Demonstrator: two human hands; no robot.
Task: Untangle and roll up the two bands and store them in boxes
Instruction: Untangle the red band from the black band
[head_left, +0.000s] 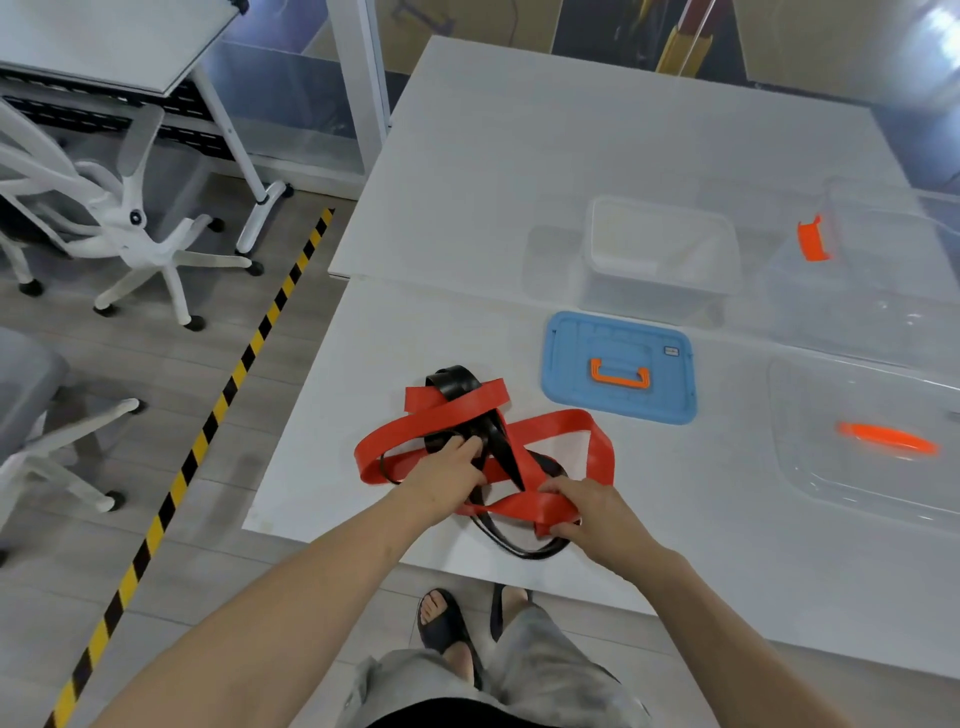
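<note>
Off the worktop's left edge you see a wood-look floor crossed by a yellow-and-black striped tape line. Beyond the tape a white swivel chair stands beside a second white table. A grey chair sits near the frame's left edge.

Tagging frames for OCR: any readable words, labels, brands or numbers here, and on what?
No text can be read in this picture.
Small label on the blue lid, at its far right corner: too small and blurred to read.
Raised moulding on the blue lid: no legible characters.
Red band, black band, clear boxes: no visible print.
Yellow-black floor tape: stripes only.
</note>
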